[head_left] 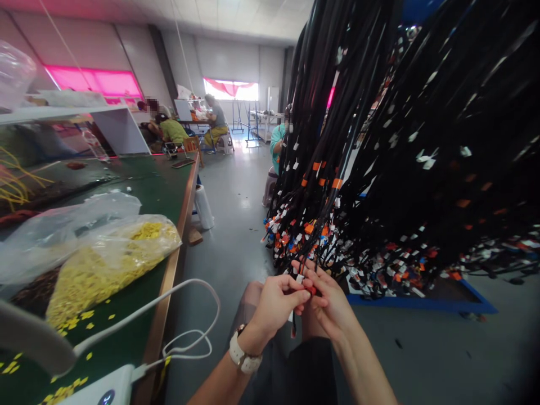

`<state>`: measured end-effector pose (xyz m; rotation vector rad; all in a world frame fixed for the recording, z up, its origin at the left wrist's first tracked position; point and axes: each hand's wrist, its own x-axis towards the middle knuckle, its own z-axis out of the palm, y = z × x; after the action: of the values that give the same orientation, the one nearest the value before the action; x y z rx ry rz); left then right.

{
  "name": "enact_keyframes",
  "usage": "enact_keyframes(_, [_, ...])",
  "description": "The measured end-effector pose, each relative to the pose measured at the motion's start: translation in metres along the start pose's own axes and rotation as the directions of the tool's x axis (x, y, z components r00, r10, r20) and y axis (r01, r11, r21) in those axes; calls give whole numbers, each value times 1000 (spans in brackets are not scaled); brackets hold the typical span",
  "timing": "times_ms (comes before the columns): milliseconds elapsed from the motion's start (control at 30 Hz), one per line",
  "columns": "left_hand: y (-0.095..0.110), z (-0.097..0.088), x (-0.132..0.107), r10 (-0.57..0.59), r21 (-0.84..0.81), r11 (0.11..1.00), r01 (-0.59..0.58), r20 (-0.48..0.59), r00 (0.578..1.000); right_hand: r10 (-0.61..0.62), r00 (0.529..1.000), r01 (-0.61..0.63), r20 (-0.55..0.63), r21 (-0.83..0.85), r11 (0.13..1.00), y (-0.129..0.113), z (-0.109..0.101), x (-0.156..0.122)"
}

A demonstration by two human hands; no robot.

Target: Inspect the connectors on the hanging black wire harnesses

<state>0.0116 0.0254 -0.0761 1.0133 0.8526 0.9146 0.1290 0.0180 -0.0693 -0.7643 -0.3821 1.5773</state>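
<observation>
In front of my lap, my left hand (276, 304) is closed in a pinch, thumb and forefinger at a small red connector (311, 290). My right hand (331, 298) curls around the same spot from the other side, its fingers bent about the black cable end (301, 269). A white tag (299, 278) shows between the two hands. Below them dangles a short dark wire end (293, 327). The cable runs up into a thick hanging bundle of black cables (333, 112), with white, orange, red and blue ends bunched at the bottom.
A blue-framed rack base (426, 304) stands under the cables at right. At left, a green table (164, 185) bears a clear bag of yellow pieces (113, 264), a white power bank (105, 388) and a looping white cable (202, 284). Several people sit farther back.
</observation>
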Motion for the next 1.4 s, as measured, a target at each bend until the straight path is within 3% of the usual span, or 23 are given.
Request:
enact_keyframes(367, [-2, -3, 2, -28, 2, 1000, 28, 5, 1000, -6, 1000, 6, -7, -48, 999, 1, 5, -4])
enact_keyframes(533, [-6, -4, 4, -33, -78, 996, 37, 50, 998, 76, 997, -77, 32, 37, 996, -7, 1, -3])
enact_keyframes(633, [-8, -15, 9, -35, -223, 973, 52, 79, 996, 159, 984, -167, 77, 114, 979, -13, -5, -1])
enact_keyframes(733, [-8, -32, 17, -52, -381, 923, 55, 18, 998, 203, 970, -224, 134, 169, 960, -18, -16, 3])
enact_keyframes(833, [-12, -49, 27, -56, -427, 904, 27, -54, 997, 224, 959, -256, 171, 198, 946, -20, -27, 7])
enact_keyframes(1000, [-32, -64, 37, -81, -316, 947, 54, -72, 994, 274, 945, -312, 178, 245, 918, -25, -36, 7])
enact_keyframes(1200, [-60, -61, 39, -168, -49, 985, 168, 8, 986, 296, 935, -336, 198, 217, 916, -29, -28, -2])
enact_keyframes(1400, [-83, -61, 42, -166, 31, 986, 164, 118, 979, 293, 929, -329, 226, 146, 933, -28, -18, -9])
